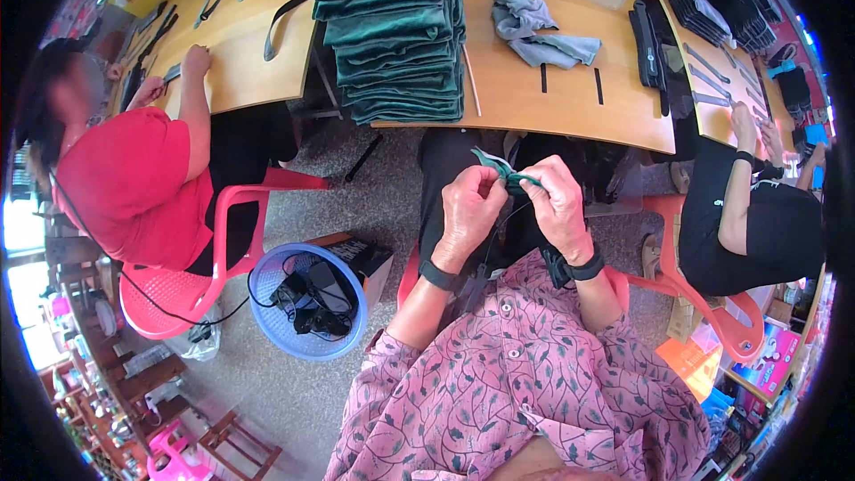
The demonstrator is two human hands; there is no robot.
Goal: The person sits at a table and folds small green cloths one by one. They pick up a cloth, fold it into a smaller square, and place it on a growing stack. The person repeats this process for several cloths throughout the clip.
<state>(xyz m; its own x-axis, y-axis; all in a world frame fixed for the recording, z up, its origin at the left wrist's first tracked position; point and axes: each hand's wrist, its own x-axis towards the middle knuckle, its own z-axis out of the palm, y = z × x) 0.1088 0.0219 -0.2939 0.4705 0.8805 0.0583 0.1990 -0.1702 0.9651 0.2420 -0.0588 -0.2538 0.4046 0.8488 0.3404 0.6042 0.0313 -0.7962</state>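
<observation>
Above my lap, just short of the table's front edge, both hands pinch a small piece of green fabric (497, 164) with a pale strip along it. My left hand (473, 204) grips one end between thumb and forefinger. Close beside it, my right hand (556, 200) pinches the other end. The fingers cover part of the fabric, so its full shape is hidden. A tall stack of folded green velvet-like cloth pieces (394, 47) stands on the wooden table (568, 103) ahead. To its right lie a crumpled grey cloth (524, 20) and two short black strips (599, 85).
A thin stick (471, 80) lies beside the stack. A blue plastic basket (264, 321) holding black cables and devices stands on the floor at left. Co-workers sit on both sides, a red sleeve (150, 140) left and a black shirt (778, 234) right, at tables with straps.
</observation>
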